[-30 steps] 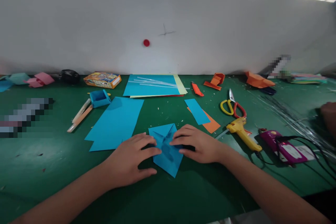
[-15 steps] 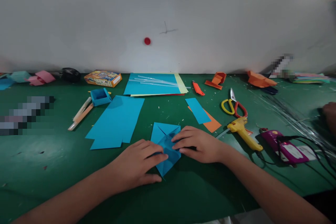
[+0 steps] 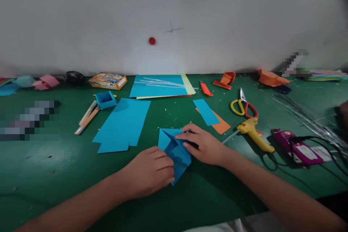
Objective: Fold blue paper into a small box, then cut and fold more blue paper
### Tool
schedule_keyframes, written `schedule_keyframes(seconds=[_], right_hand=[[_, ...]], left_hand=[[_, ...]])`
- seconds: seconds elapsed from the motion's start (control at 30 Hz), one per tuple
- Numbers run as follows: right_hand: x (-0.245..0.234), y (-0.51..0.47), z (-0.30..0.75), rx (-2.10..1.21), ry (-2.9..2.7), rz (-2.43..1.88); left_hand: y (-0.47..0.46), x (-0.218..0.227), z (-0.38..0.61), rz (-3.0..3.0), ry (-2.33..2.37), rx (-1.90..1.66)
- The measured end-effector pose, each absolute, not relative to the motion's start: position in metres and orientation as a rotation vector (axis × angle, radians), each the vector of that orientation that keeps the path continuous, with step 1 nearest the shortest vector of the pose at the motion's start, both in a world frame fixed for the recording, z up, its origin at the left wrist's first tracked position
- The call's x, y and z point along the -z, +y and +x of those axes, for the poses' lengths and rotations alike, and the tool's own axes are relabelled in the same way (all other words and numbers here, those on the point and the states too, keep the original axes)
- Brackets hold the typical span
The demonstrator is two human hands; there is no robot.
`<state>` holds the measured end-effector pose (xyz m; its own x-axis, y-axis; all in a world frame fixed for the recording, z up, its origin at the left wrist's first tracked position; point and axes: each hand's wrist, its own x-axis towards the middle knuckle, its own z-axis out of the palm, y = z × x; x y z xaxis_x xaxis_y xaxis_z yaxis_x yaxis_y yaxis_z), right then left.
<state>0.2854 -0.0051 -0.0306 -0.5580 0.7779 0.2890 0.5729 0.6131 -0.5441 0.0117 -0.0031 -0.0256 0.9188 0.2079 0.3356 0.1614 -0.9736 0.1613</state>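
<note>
A folded blue paper (image 3: 179, 161) lies on the green table in front of me, with a flap standing up near its top. My left hand (image 3: 153, 170) is closed at its left edge, fingers curled and the thumb low by the bottom corner. From the right, my right hand (image 3: 203, 143) has its bent fingertips and thumb on the raised flap at the upper right. Part of the paper's left side is hidden behind my left fingers. Left of it lie flat blue paper pieces (image 3: 123, 125), and beyond them a small blue paper box (image 3: 106, 100).
To the right are a yellow glue gun (image 3: 255, 136), scissors (image 3: 243, 105), a purple power box (image 3: 297, 148) with black cords, and blue and orange strips (image 3: 206, 112). Farther back are a red cutter (image 3: 206, 89), stacked sheets (image 3: 160, 87) and a small carton (image 3: 108, 81). Another person's hand (image 3: 344, 112) shows at the right edge.
My left fingers have curled in on the paper's left edge. My right hand has shifted slightly up, and the flap stands higher. The view has moved a little.
</note>
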Motion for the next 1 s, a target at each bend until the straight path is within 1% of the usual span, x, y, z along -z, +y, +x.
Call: schedule_keyframes(seconds=[0.13,0.27,0.5,0.63,0.77,0.9,1.0], right_hand=[[0.028,-0.006,0.281,-0.520,-2.309,-1.161],[0.026,-0.005,0.280,-0.303,-2.455,-1.273],[0.028,-0.002,0.281,-0.277,-2.521,-1.276],[0.027,-0.002,0.281,-0.284,-2.537,-1.248],[0.025,-0.004,0.280,-0.292,-2.548,-1.255],[0.023,-0.008,0.277,-0.257,-2.537,-1.334],[0.024,-0.010,0.276,-0.204,-2.548,-1.329]], left_hand=[[-0.001,0.021,0.012,2.856,0.263,-0.451],[0.000,0.022,0.012,2.894,0.246,-0.441],[-0.011,0.027,0.019,2.979,0.235,-0.573],[-0.014,0.026,0.024,2.795,0.367,-0.589],[-0.007,0.015,0.022,2.578,0.523,-0.647],[0.004,0.008,0.019,2.550,0.763,-0.701],[0.009,0.013,0.020,2.584,0.859,-0.634]])
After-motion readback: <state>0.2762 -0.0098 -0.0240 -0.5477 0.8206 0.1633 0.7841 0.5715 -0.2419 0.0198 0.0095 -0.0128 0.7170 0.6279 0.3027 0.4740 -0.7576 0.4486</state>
